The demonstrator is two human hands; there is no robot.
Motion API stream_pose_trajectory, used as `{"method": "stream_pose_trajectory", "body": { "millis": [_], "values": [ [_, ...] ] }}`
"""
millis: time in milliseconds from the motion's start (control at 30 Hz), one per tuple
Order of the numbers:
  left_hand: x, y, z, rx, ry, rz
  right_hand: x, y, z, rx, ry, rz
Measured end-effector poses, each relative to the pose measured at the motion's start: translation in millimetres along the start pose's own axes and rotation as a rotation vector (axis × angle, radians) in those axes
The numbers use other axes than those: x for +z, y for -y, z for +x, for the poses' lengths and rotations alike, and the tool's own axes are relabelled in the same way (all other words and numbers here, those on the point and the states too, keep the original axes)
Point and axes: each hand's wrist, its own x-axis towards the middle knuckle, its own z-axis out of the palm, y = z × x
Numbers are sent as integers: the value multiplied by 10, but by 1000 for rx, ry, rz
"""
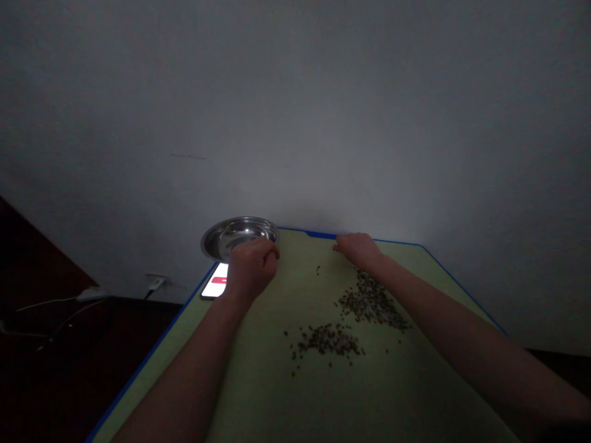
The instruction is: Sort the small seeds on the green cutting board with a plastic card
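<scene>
Resting on the green worktop [258, 381], both hands lie near its far edge. The left hand [252, 267] is loosely curled at the bowl [237, 237] rim, at about 11 o'clock; whether it pinches anything cannot be told. The right hand [357, 249] lies palm down, fingers bent, holding nothing visible. The seeds [369, 301] trail from its wrist toward 7 o'clock, ending in a second heap [325, 341]. A phone [216, 284] shows a red bar, writing unreadable.

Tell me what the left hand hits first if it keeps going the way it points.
Probably the steel bowl: the left hand is curled right at its near rim, though depth is unclear in this dim view.
</scene>
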Motion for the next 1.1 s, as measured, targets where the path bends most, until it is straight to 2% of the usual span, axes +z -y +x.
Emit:
{"method": "stream_pose_trajectory", "body": {
  "millis": [233,467,667,900,1100],
  "values": [
    [-10,-18,1,-37,30,17,-159,215,-114,-119,33,2],
    [-20,-49,3,-46,52,26,-226,533,-280,-236,26,30],
    [-29,-76,1,-66,71,20,-342,745,-577,-402,18,57],
    [-28,-88,9,-73,80,10,-340,750,-1069,-564,-41,130],
    [-18,-89,5,-80,88,9,-313,684,-1138,-595,-161,249]
  ]
}}
